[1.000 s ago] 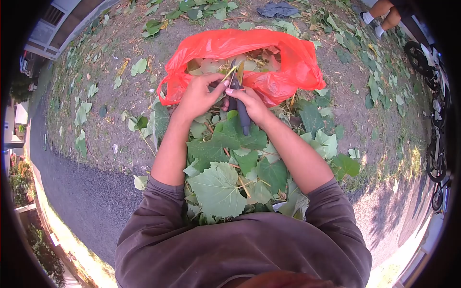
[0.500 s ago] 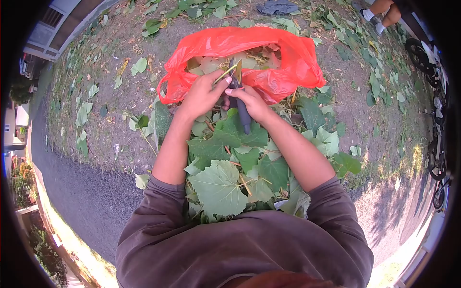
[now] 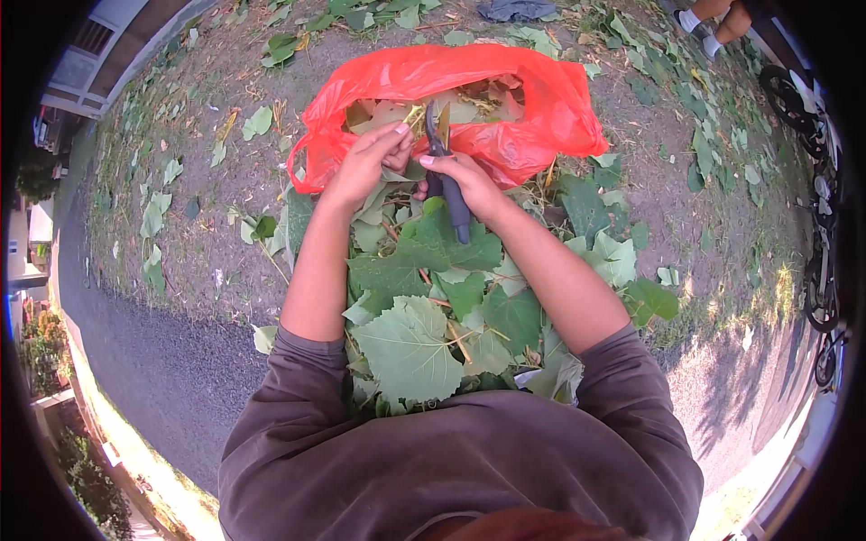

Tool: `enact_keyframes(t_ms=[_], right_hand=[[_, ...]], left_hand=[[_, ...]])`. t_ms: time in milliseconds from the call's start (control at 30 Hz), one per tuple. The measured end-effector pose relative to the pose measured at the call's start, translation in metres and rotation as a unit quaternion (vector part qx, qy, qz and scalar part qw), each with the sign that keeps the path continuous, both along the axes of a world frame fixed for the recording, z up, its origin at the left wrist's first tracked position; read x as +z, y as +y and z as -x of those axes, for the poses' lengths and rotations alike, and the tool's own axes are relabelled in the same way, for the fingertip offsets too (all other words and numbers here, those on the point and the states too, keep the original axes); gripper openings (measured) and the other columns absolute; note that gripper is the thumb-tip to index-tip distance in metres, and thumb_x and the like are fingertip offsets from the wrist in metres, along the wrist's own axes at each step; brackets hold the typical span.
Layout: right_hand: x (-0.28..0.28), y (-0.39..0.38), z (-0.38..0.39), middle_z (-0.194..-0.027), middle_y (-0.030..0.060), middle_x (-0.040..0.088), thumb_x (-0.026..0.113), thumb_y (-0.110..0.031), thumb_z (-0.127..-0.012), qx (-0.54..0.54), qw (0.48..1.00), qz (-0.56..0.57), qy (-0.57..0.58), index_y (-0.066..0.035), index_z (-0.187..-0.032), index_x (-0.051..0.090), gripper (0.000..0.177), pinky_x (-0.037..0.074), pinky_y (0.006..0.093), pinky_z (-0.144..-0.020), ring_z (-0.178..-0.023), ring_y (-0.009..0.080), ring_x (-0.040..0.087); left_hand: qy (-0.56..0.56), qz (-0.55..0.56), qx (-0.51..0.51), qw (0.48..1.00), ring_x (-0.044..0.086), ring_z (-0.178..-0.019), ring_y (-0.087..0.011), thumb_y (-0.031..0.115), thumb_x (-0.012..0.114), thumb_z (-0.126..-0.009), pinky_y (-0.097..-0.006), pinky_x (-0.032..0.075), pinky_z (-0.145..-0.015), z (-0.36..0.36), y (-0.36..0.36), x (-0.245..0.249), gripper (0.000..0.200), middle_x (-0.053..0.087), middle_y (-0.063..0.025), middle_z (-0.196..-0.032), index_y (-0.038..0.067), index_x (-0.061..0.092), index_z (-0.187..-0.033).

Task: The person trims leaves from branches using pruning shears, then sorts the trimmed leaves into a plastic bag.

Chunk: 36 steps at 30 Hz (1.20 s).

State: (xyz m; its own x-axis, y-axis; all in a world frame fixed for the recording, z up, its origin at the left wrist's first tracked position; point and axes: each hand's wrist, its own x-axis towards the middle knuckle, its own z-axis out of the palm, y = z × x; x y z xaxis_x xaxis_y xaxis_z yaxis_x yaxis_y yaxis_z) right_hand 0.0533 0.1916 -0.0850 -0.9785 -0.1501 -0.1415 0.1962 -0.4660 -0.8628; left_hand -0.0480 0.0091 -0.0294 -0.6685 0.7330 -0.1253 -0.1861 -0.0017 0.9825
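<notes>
My left hand [image 3: 370, 162] pinches a thin pale green stem [image 3: 414, 115] in front of the opening of a red plastic bag [image 3: 424, 72]. In my right hand [image 3: 465, 185] is a pair of pruning shears [image 3: 455, 203] with dark handles, its blades pointing up towards the bag and standing apart. The stem is close to the left of the blades. Pale leaves [image 3: 460, 108] show inside the bag. Below my hands, large green leaves [image 3: 410, 352] lie heaped between my forearms.
Loose leaves [image 3: 155, 214] and dry bits are scattered over the soil. A dark cloth [image 3: 517, 10] lies beyond the bag. At the top right are a person's legs [image 3: 732, 25], with bicycles [image 3: 816, 189] along the right edge. Grey pavement [image 3: 171, 361] lies at the lower left.
My left hand has moved left and up, away from the shears, with the stem in its fingers. The shears' blades now show more fully.
</notes>
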Motion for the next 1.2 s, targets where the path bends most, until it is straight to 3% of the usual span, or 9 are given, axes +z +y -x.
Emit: enact_keyframes(t_ms=[100,233,500,600,867,1033,1100,1133,1200], right_hand=[[0.000,-0.001,-0.001,-0.088,0.0074,0.068,0.066,-0.039,-0.103,-0.001,1.000,-0.030,0.006,0.001,-0.107,0.068,0.041,0.055,0.0344,-0.082,-0.083,0.0193,0.070],[0.001,-0.001,0.000,-0.090,0.0073,0.069,0.065,-0.040,-0.104,-0.005,0.998,-0.046,0.031,0.001,-0.112,0.069,0.042,0.055,0.0337,-0.083,-0.085,0.0181,0.070],[-0.002,-0.002,0.000,-0.089,0.0057,0.068,0.065,-0.039,-0.105,0.004,0.997,-0.062,0.038,0.000,-0.112,0.069,0.040,0.052,0.0332,-0.083,-0.086,0.0173,0.068],[-0.002,-0.001,0.000,-0.087,0.0052,0.068,0.066,-0.040,-0.104,0.007,0.997,-0.073,0.040,-0.001,-0.109,0.069,0.040,0.052,0.0331,-0.082,-0.086,0.0172,0.068],[-0.018,-0.004,0.003,-0.078,-0.0002,0.065,0.075,-0.041,-0.101,-0.027,0.986,-0.163,0.032,-0.005,-0.094,0.072,0.036,0.047,0.0287,-0.067,-0.073,0.0098,0.061],[-0.005,-0.003,0.000,-0.076,-0.0020,0.065,0.077,-0.040,-0.100,-0.034,0.987,-0.153,0.038,-0.007,-0.090,0.072,0.035,0.045,0.0273,-0.065,-0.071,0.0081,0.059],[-0.003,-0.005,-0.001,-0.077,-0.0020,0.065,0.077,-0.040,-0.100,-0.035,0.986,-0.155,0.043,-0.006,-0.089,0.072,0.035,0.045,0.0272,-0.064,-0.071,0.0080,0.059],[-0.004,-0.006,-0.001,-0.076,-0.0021,0.065,0.077,-0.039,-0.100,-0.041,0.988,-0.148,0.033,-0.006,-0.089,0.072,0.034,0.044,0.0272,-0.064,-0.071,0.0078,0.058],[-0.006,-0.005,0.000,-0.076,-0.0021,0.065,0.077,-0.037,-0.100,-0.046,0.989,-0.142,0.024,-0.006,-0.089,0.072,0.034,0.043,0.0273,-0.063,-0.070,0.0076,0.058]], left_hand=[[-0.048,0.041,0.003,0.998,0.037,-0.070,-0.0067,0.032,0.052,-0.112,-0.0251,0.029,-0.064,-0.001,-0.004,-0.001,0.035,0.043,0.0065,-0.075,0.006,0.059,-0.089],[-0.015,0.045,-0.028,0.998,0.036,-0.067,-0.0072,0.033,0.053,-0.112,-0.0259,0.030,-0.063,-0.001,-0.002,0.000,0.038,0.042,0.0071,-0.073,0.007,0.057,-0.084],[-0.139,0.030,0.003,0.990,0.035,-0.058,-0.0068,0.028,0.055,-0.112,-0.0277,0.033,-0.058,-0.006,-0.003,0.009,0.037,0.042,0.0072,-0.066,0.010,0.055,-0.080],[-0.122,0.051,0.004,0.991,0.032,-0.053,-0.0078,0.030,0.052,-0.113,-0.0279,0.028,-0.053,-0.004,-0.002,0.003,0.037,0.038,0.0067,-0.062,0.012,0.050,-0.081],[-0.098,0.070,0.006,0.993,0.035,-0.054,-0.0074,0.030,0.053,-0.113,-0.0272,0.029,-0.053,-0.001,-0.002,0.000,0.037,0.039,0.0072,-0.063,0.012,0.052,-0.081],[-0.086,0.072,0.019,0.993,0.037,-0.055,-0.0070,0.029,0.054,-0.112,-0.0269,0.031,-0.054,-0.006,0.003,0.002,0.033,0.042,0.0071,-0.067,0.010,0.056,-0.086],[-0.090,0.089,0.139,0.982,0.038,-0.059,-0.0065,0.027,0.053,-0.111,-0.0259,0.032,-0.057,-0.012,0.009,0.001,0.028,0.043,0.0066,-0.069,0.007,0.058,-0.091],[-0.090,0.089,0.139,0.982,0.038,-0.059,-0.0065,0.027,0.053,-0.111,-0.0259,0.032,-0.057,-0.010,0.007,0.000,0.028,0.043,0.0066,-0.069,0.007,0.058,-0.091],[-0.041,0.038,0.044,0.997,0.038,-0.062,-0.0064,0.025,0.053,-0.110,-0.0244,0.034,-0.060,-0.001,0.001,-0.005,0.024,0.043,0.0063,-0.070,0.005,0.062,-0.099]])
